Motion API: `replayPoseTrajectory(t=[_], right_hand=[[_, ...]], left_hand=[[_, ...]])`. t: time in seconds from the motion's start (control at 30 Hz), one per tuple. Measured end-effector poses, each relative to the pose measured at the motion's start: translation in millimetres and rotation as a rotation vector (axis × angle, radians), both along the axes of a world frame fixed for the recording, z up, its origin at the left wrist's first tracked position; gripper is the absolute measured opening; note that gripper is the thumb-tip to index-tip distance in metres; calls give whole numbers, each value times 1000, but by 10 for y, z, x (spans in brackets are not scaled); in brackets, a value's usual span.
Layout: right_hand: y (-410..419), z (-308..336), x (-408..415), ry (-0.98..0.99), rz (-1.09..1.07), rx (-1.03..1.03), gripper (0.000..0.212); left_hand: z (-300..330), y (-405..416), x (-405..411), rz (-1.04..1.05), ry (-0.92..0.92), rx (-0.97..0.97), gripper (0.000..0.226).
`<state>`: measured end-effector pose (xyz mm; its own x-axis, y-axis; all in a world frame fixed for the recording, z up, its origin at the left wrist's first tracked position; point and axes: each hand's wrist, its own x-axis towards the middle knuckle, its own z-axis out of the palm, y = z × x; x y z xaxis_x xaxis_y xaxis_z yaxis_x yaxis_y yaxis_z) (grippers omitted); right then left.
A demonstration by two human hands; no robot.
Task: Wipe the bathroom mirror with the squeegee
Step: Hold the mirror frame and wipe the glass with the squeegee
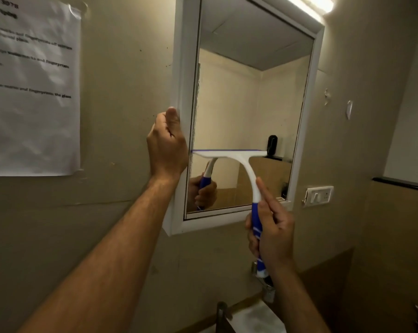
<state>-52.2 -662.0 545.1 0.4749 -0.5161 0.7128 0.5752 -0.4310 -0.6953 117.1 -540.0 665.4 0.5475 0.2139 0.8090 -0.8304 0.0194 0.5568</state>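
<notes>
A white-framed bathroom mirror [246,97] hangs on the beige wall. My left hand [167,145] grips the left edge of its frame at mid height. My right hand [270,234] is closed around the blue handle of a white and blue squeegee [248,169], index finger stretched along the neck. The squeegee's blade lies level against the glass in the lower half of the mirror, spanning from the left frame edge to right of the middle. The handle and hand are reflected in the glass below the blade.
A printed paper sheet [32,87] is taped to the wall at left. A switch plate [319,195] sits right of the mirror, a light bar [309,6] above it. Below are a metal tap [267,284] and a sink edge [253,316].
</notes>
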Motion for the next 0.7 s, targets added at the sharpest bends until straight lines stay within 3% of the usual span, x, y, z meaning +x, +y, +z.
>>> replayPoseTrajectory(t=[0.2, 0.37, 0.53, 0.7], right_hand=[[37, -398, -118, 81, -12, 11, 47], [45, 70, -79, 8, 31, -2, 40], [-4, 5, -40, 22, 41, 26, 37], [-65, -591, -129, 155, -25, 22, 44]], left_hand=[[-1, -1, -9, 3, 13, -4, 44], [1, 12, -35, -1, 11, -1, 41], [-16, 33, -106, -51, -20, -1, 64], [-17, 23, -67, 0, -7, 17, 46]])
